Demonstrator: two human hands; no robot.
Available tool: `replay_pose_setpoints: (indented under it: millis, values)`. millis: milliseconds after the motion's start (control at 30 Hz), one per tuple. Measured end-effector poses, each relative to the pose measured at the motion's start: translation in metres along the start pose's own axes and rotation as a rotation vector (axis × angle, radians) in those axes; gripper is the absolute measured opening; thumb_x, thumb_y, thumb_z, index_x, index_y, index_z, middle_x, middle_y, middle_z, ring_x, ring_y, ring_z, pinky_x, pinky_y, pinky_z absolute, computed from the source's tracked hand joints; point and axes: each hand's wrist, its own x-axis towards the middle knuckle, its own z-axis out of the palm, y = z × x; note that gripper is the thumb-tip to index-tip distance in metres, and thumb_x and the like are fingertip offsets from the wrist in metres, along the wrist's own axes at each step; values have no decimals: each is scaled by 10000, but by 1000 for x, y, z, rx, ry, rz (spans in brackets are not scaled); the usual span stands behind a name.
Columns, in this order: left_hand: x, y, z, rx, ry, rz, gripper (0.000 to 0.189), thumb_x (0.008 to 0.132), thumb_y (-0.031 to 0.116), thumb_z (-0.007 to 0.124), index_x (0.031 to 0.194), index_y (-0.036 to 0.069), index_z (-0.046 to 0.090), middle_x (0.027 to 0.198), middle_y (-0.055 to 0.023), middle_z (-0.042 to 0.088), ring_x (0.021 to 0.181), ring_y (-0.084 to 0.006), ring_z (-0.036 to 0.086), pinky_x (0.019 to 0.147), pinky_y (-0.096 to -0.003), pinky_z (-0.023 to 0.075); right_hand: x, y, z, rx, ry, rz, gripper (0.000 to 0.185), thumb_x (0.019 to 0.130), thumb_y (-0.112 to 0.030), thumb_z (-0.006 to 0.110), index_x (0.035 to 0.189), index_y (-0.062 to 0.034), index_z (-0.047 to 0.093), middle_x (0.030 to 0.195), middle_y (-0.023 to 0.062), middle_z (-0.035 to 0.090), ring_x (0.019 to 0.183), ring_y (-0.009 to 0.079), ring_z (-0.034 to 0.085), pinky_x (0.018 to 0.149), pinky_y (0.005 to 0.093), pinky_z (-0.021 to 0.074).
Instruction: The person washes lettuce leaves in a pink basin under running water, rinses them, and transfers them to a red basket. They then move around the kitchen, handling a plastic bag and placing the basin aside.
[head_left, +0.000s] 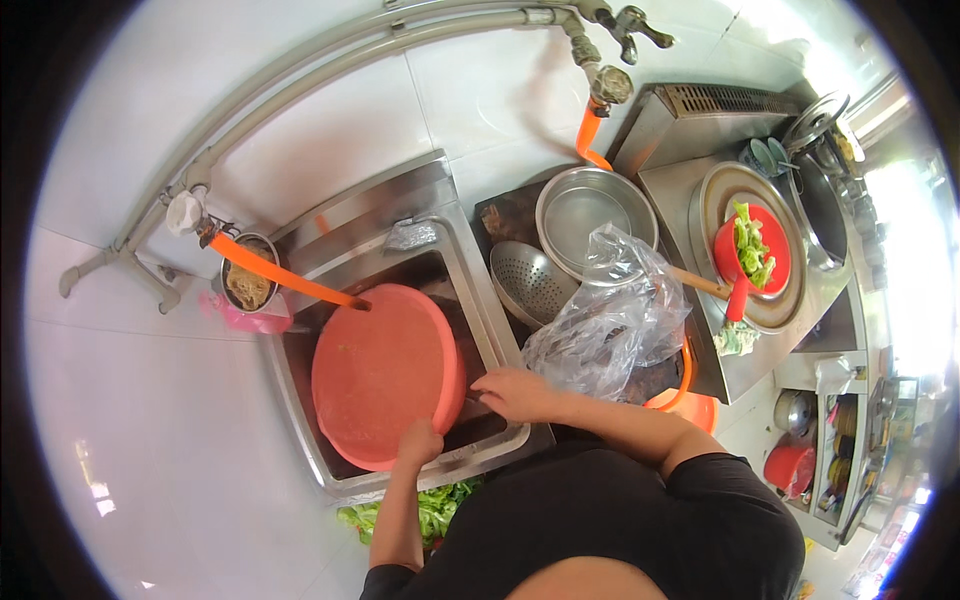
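Note:
A large pink plastic basin (382, 375) sits tilted in the stainless-steel sink (480, 300), with cloudy-looking water in it. My left hand (421, 444) grips the basin's rim on the side nearest me. Over the sink's right edge reaches my right hand (516, 395), its fingers bent beside the basin's outer wall. Whether those fingertips hold something small cannot be made out. An orange hose (289, 277) runs from the wall tap (185, 212) and ends over the basin's far rim.
Right of the sink are a perforated metal colander (532, 281), a steel pan (596, 214) and a clear plastic bag (615, 322). A red ladle (750, 251) with chopped greens rests on a round lid (712, 199). Leafy greens (439, 510) lie below the sink's front edge.

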Motion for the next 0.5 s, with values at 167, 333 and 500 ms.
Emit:
replay_pose_setpoints:
  millis: [167,333,500]
  values:
    - [-23,9,-30,57,86,46,452,755,121,604,1173,-53,602,1032,-325,651,1005,-488,620,895,-517,497,-18,11,-23,-87,56,26,290,905,-183,568,1141,-40,655,1075,158,654,1024,368,615,898,461,488]
    - [-27,3,-46,9,124,30,504,732,131,623,1209,-29,595,1048,-324,649,1017,-485,615,894,-517,498,-42,23,-48,-172,143,-5,282,879,-178,583,1126,-67,662,1065,149,655,993,359,619,864,463,493]
    - [-28,7,-59,-95,235,97,420,734,157,633,1113,-24,619,995,-311,658,988,-477,624,856,-518,499,-66,27,-62,-236,311,-6,287,861,-173,612,1132,-86,655,1089,125,642,1047,337,585,905,465,459]
